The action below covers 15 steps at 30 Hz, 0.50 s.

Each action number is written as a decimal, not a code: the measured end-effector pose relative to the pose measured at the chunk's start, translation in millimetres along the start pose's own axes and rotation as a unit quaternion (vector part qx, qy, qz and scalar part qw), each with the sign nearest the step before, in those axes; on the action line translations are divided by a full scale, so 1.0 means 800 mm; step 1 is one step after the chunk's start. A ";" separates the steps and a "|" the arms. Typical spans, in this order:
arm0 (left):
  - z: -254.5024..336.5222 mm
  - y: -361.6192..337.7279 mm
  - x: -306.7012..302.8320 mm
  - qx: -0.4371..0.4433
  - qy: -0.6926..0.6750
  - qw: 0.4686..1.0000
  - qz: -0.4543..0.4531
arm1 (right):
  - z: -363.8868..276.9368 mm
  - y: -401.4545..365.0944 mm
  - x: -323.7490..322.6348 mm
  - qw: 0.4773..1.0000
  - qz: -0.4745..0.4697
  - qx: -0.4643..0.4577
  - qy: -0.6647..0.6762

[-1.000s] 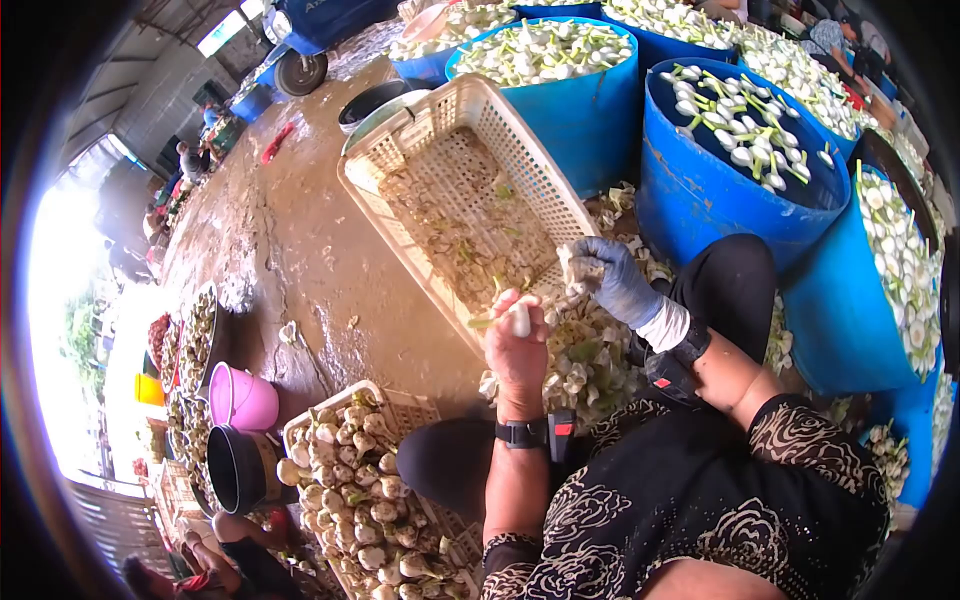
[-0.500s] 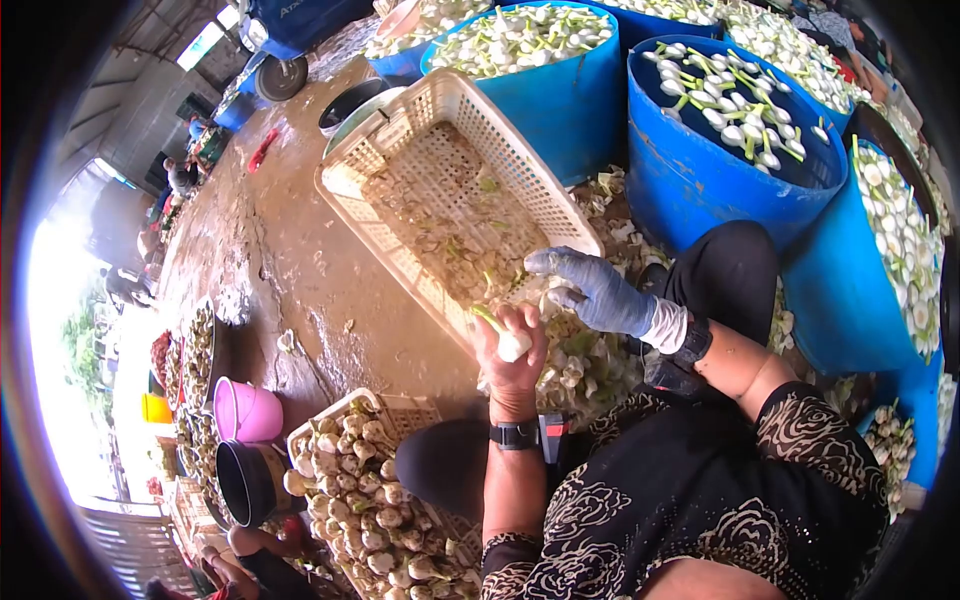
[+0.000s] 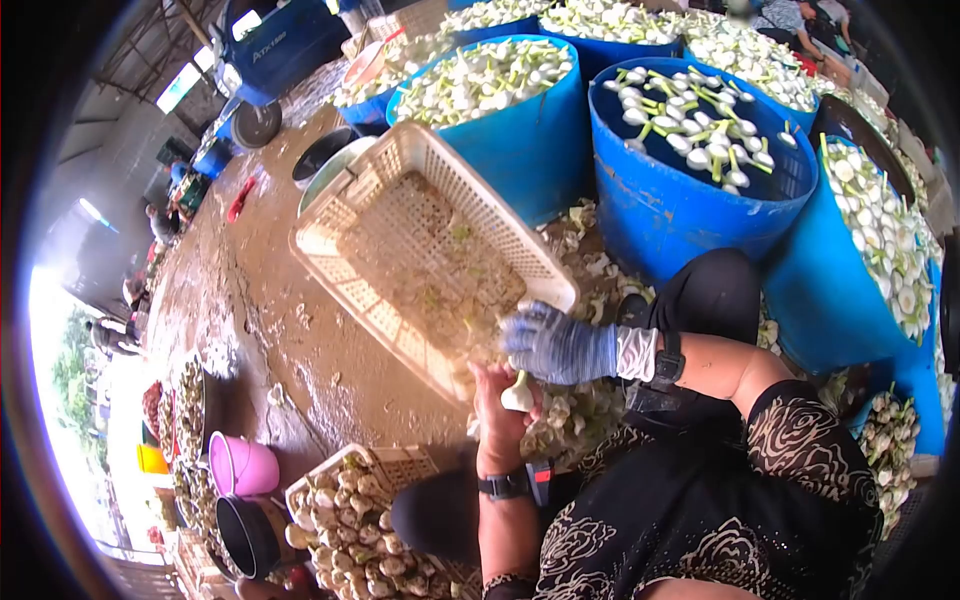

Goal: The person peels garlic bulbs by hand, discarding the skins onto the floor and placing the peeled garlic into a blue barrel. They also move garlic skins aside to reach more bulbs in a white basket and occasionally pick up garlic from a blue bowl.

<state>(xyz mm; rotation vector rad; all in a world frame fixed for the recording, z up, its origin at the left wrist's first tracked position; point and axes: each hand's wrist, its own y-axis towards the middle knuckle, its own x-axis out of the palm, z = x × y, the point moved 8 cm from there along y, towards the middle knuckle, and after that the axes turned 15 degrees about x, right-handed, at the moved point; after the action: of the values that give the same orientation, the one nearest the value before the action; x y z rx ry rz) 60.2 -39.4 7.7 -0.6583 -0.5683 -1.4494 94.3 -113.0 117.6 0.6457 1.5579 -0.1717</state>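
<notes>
My left hand (image 3: 497, 410), bare, is closed around a peeled white garlic bulb (image 3: 518, 393) with a short green stem pointing up. Just above the bulb is my right hand (image 3: 560, 345), in a grey-blue striped glove. Its fingers are curled in near the stem and partly smeared by motion; what is between them is hidden. Both hands are at the near end of a cream perforated crate (image 3: 345, 205), which has a wet layer of skins and scraps on its bottom. Loose garlic skins (image 3: 575, 425) lie under my hands.
Unpeeled garlic bulbs (image 3: 350, 530) fill a crate at my lower left. Blue tubs (image 3: 660, 220) holding peeled garlic stand ahead and to the right. A pink bucket (image 3: 243, 465) and black bucket (image 3: 250, 540) stand left on the wet floor (image 3: 300, 330). Other people are in the distance.
My right hand has moved left and down over the bulb, its fingers curling in. My left hand has dropped slightly, still holding the garlic. The whole view has shifted a little.
</notes>
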 end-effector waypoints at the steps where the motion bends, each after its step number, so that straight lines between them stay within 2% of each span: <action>1: 0.004 -0.001 -0.002 0.012 0.026 1.000 0.002 | 0.004 -0.001 0.021 0.992 -0.118 0.016 -0.033; 2: 0.004 -0.001 0.001 0.014 0.025 1.000 -0.006 | 0.014 -0.010 0.047 0.985 -0.160 0.067 -0.008; 3: 0.010 -0.003 -0.017 0.018 0.151 0.986 0.072 | 0.030 -0.020 0.076 0.972 -0.201 0.116 0.018; 4: 0.020 -0.008 -0.035 0.022 0.273 0.950 0.150 | 0.042 -0.024 0.077 0.973 -0.199 0.117 0.013; 5: 0.020 -0.005 -0.038 0.025 0.271 0.951 0.146 | 0.051 -0.031 0.080 0.954 -0.230 0.134 0.140; 6: 0.019 -0.003 -0.049 0.018 0.258 0.950 0.173 | 0.059 -0.032 0.085 0.918 -0.257 0.146 0.265; 7: 0.020 -0.003 -0.056 0.010 0.246 0.949 0.200 | 0.075 -0.021 0.092 0.820 -0.304 0.223 0.431; 8: 0.021 -0.002 -0.058 0.017 0.209 0.955 0.210 | 0.089 -0.005 0.073 0.677 -0.283 0.199 0.649; 9: 0.022 0.001 -0.058 0.020 0.209 0.955 0.208 | 0.128 0.031 0.043 0.767 -0.128 0.168 0.606; 10: 0.024 0.003 -0.056 0.039 0.208 0.955 0.208 | 0.160 0.065 0.010 0.745 -0.085 0.199 0.631; 11: 0.026 0.004 -0.054 0.058 0.206 0.954 0.208 | 0.190 0.088 -0.020 0.648 -0.033 0.267 0.712; 12: 0.024 0.006 -0.050 0.058 0.178 0.958 0.217 | 0.197 0.101 -0.073 0.588 0.041 0.257 0.766; 13: 0.022 0.007 -0.051 0.059 0.181 0.957 0.217 | 0.211 0.114 -0.080 0.539 0.016 0.309 0.783; 15: 0.019 0.017 -0.050 0.078 0.184 0.963 0.179 | 0.222 0.121 -0.076 0.715 0.041 0.281 0.639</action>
<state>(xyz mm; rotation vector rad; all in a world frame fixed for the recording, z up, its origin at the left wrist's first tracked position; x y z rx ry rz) 72.7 -0.3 -10.9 -0.3320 -0.2513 -1.1336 293.6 -136.8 182.5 1.5082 2.8526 -0.1249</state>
